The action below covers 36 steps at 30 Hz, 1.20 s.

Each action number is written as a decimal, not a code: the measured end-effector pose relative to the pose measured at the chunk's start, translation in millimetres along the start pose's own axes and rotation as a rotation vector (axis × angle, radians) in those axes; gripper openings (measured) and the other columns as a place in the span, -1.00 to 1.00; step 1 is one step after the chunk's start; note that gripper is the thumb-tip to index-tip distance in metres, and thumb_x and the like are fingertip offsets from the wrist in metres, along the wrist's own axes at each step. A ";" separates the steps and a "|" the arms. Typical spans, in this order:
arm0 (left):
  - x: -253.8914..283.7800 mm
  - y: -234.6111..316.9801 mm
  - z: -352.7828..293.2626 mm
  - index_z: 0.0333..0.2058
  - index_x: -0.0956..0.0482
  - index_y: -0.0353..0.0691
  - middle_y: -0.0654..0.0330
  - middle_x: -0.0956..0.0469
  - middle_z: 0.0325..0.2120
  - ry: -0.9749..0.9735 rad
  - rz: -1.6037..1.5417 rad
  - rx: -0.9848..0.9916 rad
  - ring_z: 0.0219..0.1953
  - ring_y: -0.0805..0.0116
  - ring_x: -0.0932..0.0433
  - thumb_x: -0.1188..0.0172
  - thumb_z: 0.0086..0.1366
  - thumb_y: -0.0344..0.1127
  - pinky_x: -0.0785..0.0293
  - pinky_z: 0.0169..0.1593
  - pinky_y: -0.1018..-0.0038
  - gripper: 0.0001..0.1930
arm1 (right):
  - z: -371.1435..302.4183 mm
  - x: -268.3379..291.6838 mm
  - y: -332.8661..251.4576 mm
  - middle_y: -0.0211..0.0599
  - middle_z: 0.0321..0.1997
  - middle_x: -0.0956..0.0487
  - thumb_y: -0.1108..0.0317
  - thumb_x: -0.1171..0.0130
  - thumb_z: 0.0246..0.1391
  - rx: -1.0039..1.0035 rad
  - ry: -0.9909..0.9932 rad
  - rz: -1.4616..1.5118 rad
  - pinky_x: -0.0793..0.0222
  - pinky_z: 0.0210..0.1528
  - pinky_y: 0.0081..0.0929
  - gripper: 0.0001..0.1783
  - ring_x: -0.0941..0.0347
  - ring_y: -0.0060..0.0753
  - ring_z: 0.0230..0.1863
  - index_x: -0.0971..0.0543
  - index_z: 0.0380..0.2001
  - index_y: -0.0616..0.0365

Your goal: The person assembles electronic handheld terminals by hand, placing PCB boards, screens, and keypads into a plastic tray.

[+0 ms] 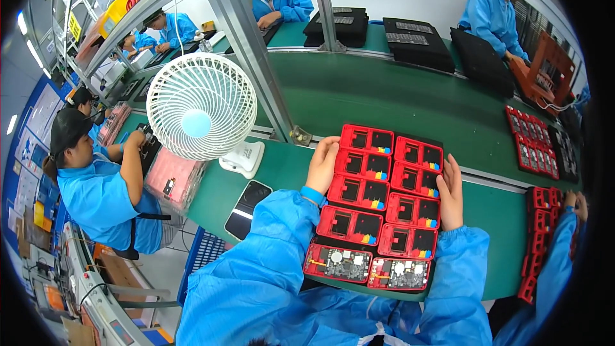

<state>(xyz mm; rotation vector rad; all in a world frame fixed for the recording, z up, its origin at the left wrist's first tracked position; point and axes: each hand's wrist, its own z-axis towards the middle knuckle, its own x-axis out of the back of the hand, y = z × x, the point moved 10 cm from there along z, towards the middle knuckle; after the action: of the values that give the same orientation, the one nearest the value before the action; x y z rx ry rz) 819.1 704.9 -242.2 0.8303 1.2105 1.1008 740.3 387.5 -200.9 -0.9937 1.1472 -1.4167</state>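
Observation:
A black tray (344, 245) lies in front of me, carrying two columns of red plastic housings (410, 209). Most housings have a dark square window, a black area and small blue and yellow pieces at one corner. In the nearest row, two red housings with exposed circuit boards (339, 263) show round silver parts. My left hand (322, 165) is closed on the tray's left side, thumb close to the housings. On the right side my right hand (450, 193) grips the tray's edge, fingers bent against the red housings. Its underside is hidden.
A white fan (202, 107) and a dark phone-like slab (248, 208) are at my left. Beyond runs a green conveyor belt (359, 93). Red housings (537, 243) and a co-worker's sleeve (552, 269) are at right. A metal post (246, 51) rises ahead.

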 end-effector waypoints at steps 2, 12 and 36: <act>1.3 -4.0 -3.6 0.00 -0.43 -0.27 0.23 -0.53 -0.16 0.003 -0.008 0.010 -0.12 0.51 -0.48 0.06 0.48 -0.29 -0.43 -0.02 0.57 -0.76 | -4.4 1.8 4.0 -0.01 0.45 -0.11 0.50 0.08 0.30 0.002 -0.003 0.015 0.07 0.46 -0.34 -0.36 -0.02 -0.19 0.47 -0.05 0.40 0.10; 2.1 -2.0 4.0 0.00 -0.43 -0.27 0.24 -0.53 -0.19 -0.002 -0.054 0.001 -0.13 0.52 -0.48 0.04 0.48 -0.29 -0.41 -0.03 0.59 -0.76 | 3.2 -2.5 -5.2 -0.01 0.45 -0.10 0.48 0.07 0.31 0.013 -0.006 -0.019 0.07 0.46 -0.32 -0.37 0.00 -0.19 0.47 -0.06 0.40 0.09; 6.1 -7.4 -1.9 -0.02 -0.45 -0.27 0.23 -0.53 -0.17 -0.007 -0.029 -0.041 -0.12 0.51 -0.48 0.03 0.47 -0.28 -0.42 -0.02 0.56 -0.76 | -6.4 3.0 10.3 0.02 0.43 -0.13 0.49 0.07 0.31 0.012 -0.005 0.021 0.05 0.44 -0.35 -0.39 -0.05 -0.20 0.45 -0.09 0.39 0.12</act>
<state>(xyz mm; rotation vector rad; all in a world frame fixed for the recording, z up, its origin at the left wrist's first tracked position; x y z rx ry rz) 818.7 708.4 -251.3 0.7824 1.1870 1.0950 735.8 385.1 -212.3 -0.9734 1.1411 -1.4021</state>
